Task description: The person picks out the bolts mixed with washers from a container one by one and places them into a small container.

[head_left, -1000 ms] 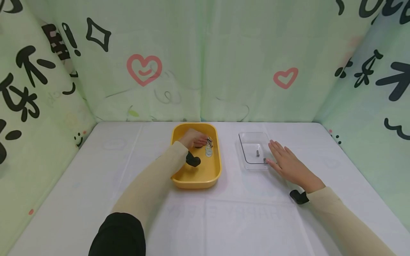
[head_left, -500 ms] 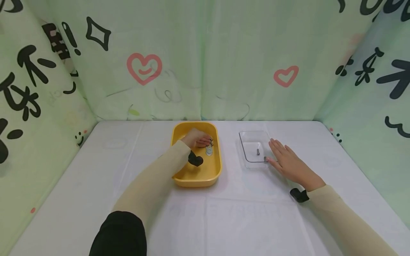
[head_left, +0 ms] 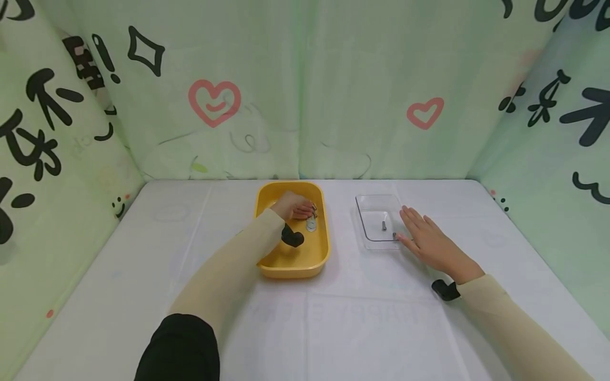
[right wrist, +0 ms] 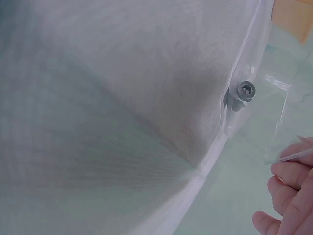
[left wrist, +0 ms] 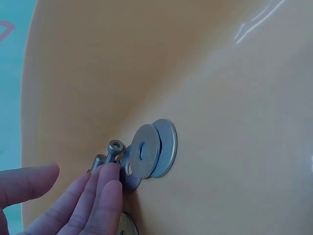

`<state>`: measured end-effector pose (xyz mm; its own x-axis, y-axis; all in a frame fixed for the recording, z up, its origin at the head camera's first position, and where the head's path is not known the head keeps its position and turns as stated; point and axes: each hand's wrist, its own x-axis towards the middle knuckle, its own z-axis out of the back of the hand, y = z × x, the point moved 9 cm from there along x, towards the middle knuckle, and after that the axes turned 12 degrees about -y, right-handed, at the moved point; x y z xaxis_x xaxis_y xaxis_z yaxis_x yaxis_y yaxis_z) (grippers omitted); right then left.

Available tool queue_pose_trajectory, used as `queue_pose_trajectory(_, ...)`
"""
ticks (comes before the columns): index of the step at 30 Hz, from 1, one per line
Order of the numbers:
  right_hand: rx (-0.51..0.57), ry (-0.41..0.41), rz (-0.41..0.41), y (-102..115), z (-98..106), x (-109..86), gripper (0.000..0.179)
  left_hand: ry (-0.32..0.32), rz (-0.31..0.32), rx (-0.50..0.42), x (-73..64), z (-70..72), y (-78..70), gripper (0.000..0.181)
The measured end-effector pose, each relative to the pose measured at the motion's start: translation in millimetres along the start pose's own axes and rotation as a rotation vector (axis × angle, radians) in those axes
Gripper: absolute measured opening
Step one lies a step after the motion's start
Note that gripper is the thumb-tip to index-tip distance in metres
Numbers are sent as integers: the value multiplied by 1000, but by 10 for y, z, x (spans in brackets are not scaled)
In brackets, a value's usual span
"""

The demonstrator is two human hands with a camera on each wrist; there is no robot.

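Note:
Inside the yellow tray (head_left: 295, 272), my left hand (head_left: 295, 205) reaches with its fingers extended together. In the left wrist view its fingertips (left wrist: 110, 171) are right at a socket head bolt (left wrist: 115, 148), partly covering it, while the thumb stands apart. Flat metal washers (left wrist: 145, 152) lie overlapping just beyond the fingertips, with another washer partly hidden below. My right hand (head_left: 431, 246) has straight fingers beside the right wall of the clear plastic box (head_left: 378, 241). In that box lie a bolt (head_left: 384, 226) and a second bolt (right wrist: 246, 91) near the thumb.
A white cloth (head_left: 267, 338) covers the table under both containers. The yellow tray stands left of the clear box with a gap between them. Printed green curtains (head_left: 352, 95) enclose the back and sides. Black bands (head_left: 445, 290) sit at the wrists.
My left hand has shifted slightly right over the bolts, its fingers straighter and now covering more of them. The right hand keeps its place by the clear box.

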<state>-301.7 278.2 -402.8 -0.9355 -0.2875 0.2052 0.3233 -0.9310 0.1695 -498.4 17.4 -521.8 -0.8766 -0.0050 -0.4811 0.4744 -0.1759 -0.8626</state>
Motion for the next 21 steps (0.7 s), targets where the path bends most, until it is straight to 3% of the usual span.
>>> queue_pose_trajectory(4,-2,-2,0,2,4,3,70,-23,-2,5,99,-38,30,21)
queue_pose_trajectory(6,0,-2,-1,5,6,0,70,-39,8,4,61,-39,25,21)
queue_pose_trajectory(10,-5,3,-6,8,1,-8,70,-15,-4,-39,160,-46,58,14)
queue_pose_trajectory(19,-2,18,-20,17,6,1,71,-3,-23,-23,-270,8,-72,18)
queue_pose_trajectory(21,-5,17,-19,16,7,4,71,14,-25,-36,-248,-1,-67,17)
